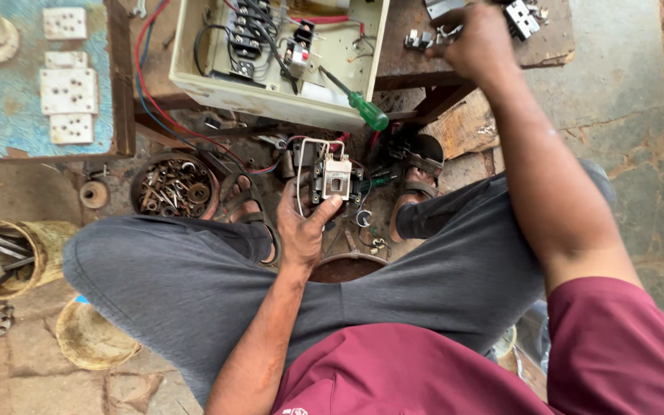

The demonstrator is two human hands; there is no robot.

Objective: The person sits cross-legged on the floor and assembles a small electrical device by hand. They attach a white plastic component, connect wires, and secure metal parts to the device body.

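Observation:
My left hand holds a small black and white electrical switch unit with bent white wires, between my knees. My right hand reaches up to the far edge of a low wooden bench, fingers closed around small metal parts lying there; what it grips is partly hidden. An open cream electrical box full of breakers and coloured wires sits on the bench. A green-handled screwdriver leans out of the box's front edge.
A blue board with white sockets lies at left. A round tin of rusty nuts and washers stands by my left foot. A tool bucket and shallow dish lie lower left. Stone floor at right.

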